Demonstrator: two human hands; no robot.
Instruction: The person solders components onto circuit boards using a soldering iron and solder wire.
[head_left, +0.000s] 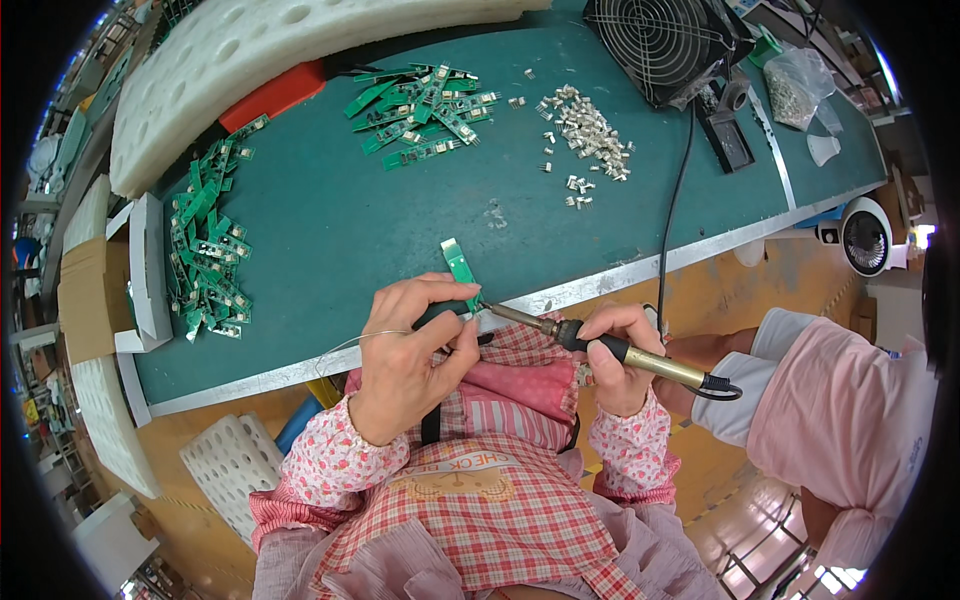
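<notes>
My left hand (395,350) is closed in a pinch on a narrow green circuit board (457,262) at the table's near edge. A dark object (442,311), its kind unclear, sits between the same fingers. Thin wire (340,347), which looks like solder, trails left from this hand. In my right hand (622,378), fingers wrap round a soldering iron (640,357) with a gold and black handle. Its metal tip points left and meets the board's lower end, or comes very close; contact is too small to tell.
Green boards lie in a left pile (210,240) and a far pile (425,105). Small metal-and-white parts (590,135) are heaped right of centre. A black fan (660,40) stands at the back, its black cable (675,210) crossing the table. Another person (830,400) sits close at right.
</notes>
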